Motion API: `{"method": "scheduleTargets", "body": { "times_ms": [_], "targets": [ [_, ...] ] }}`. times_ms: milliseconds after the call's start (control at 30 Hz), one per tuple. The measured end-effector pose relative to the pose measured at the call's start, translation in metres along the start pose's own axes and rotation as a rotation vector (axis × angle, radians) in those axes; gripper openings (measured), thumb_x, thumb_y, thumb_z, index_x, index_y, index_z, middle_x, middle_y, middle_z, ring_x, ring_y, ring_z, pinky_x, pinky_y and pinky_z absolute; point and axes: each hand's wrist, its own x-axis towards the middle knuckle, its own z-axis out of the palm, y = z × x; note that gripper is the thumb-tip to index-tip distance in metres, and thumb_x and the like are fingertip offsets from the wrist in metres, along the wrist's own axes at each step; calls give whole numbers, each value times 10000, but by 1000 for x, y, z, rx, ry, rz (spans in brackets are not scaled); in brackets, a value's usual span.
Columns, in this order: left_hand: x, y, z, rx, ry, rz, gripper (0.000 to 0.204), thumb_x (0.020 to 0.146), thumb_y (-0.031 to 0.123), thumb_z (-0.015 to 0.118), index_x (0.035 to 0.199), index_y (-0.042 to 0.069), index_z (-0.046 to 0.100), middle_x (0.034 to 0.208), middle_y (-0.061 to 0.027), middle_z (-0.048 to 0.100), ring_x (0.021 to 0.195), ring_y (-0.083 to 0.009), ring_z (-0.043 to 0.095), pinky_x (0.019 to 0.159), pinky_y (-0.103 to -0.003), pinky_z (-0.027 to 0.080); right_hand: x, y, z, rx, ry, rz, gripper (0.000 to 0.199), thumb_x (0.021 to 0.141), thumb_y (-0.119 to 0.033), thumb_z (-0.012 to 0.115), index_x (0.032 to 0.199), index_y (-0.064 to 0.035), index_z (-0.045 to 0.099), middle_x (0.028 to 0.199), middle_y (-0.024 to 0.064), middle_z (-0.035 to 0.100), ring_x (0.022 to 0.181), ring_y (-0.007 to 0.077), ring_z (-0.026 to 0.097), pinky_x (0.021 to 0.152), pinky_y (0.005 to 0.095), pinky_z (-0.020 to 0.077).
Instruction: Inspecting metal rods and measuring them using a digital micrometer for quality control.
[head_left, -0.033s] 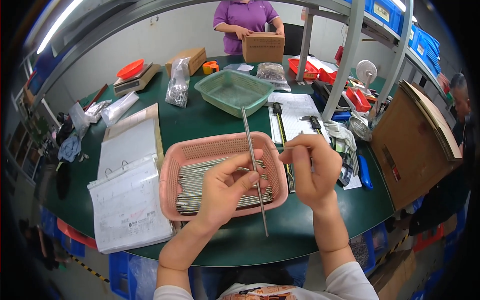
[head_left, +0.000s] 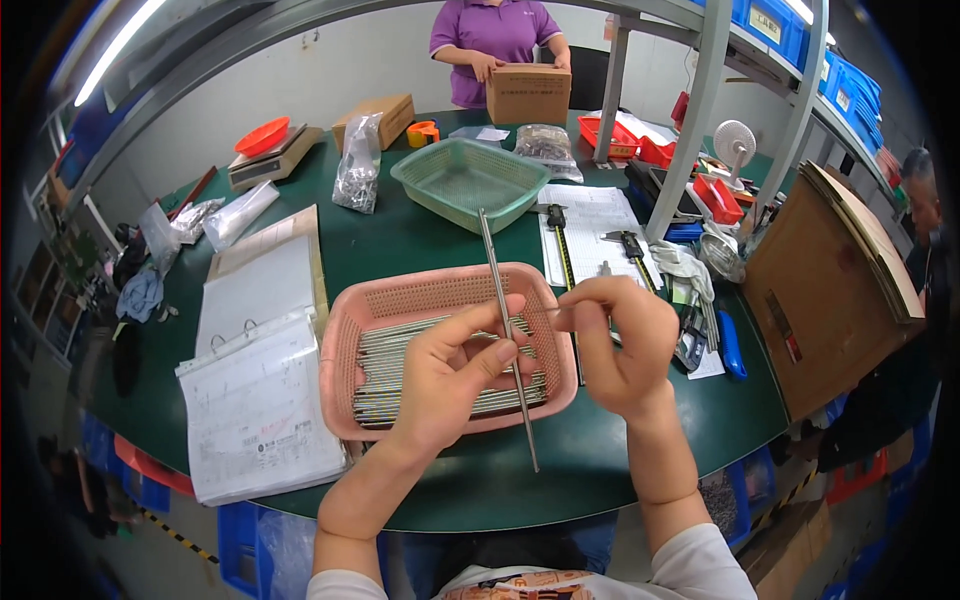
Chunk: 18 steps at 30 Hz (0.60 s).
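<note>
A long thin metal rod (head_left: 497,270) is gripped between the thumb and fingers of my left hand (head_left: 462,365). It slants over the pink basket (head_left: 340,330), its lower end reaching past the near rim. Inside that basket lie many similar metal rods (head_left: 400,370), side by side. My right hand (head_left: 628,340) is closed in a pinch just right of the rod. A thin, pin-like thing sticks out from its fingertips toward the rod; its kind is too small to make out.
Behind the pink basket stands a green basket (head_left: 470,185). Calipers (head_left: 560,240) lie on paper sheets to its right. An open binder (head_left: 255,400) is on the left, a large cardboard box (head_left: 830,290) at the right. Across the table, a person in purple (head_left: 490,35) holds a carton (head_left: 528,95).
My right hand has moved slightly left, bringing the thin thing in its fingers closer to the rod. My left hand keeps its hold on the rod, nearly still.
</note>
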Motion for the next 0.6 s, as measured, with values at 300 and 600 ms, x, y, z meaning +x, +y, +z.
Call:
{"method": "scheduleTargets", "body": {
  "times_ms": [300, 600],
  "targets": [
    [-1, 1, -3, -94, -39, 67, 354, 804, -6, 528, 1153, -15, 471, 880, -65, 564, 737, -161, 602, 636, -287, 552, -5, 4, 12, -77, -142, -169, 82, 688, -6, 584, 751, -54, 563, 556, 37, 531, 423, 185, 498, 399, 284, 377],
    [-2, 3, 1, -48, 3, 102, 349, 798, -16, 532, 1143, -25, 475, 886, -85, 591, 733, -157, 603, 636, -289, 552, -6, 4, 13, -96, -203, -238, 102, 695, -15, 580, 791, -50, 581, 558, 35, 534, 429, 193, 501, 413, 286, 385]
  ]
}}
